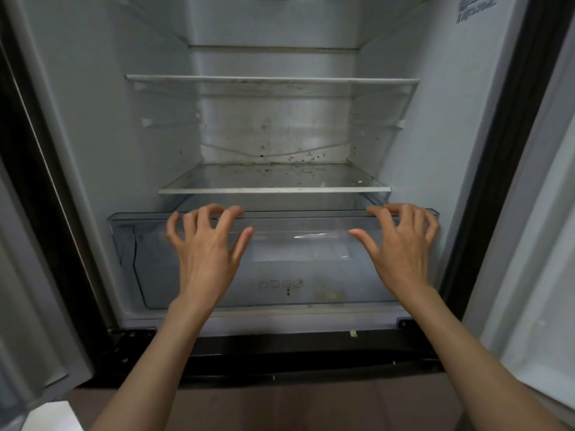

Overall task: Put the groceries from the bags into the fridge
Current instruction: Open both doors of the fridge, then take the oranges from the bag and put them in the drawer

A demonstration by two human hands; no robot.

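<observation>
Low in frame, curled over the clear drawer's front rim: left hand, right hand; probably light, brittle plastic; best gripped at that rim.

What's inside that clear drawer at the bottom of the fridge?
Through the clear drawer no groceries show, only a yellowish smear near its floor and a black cord at its left end. The left hand and right hand cover parts of the front.

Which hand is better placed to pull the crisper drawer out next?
Neither clearly; probably both hands together. The left hand and right hand sit level, fingers curled at the top front edge of the clear drawer, about evenly spaced either side of its middle. A one-hand pull may skew it.
</observation>
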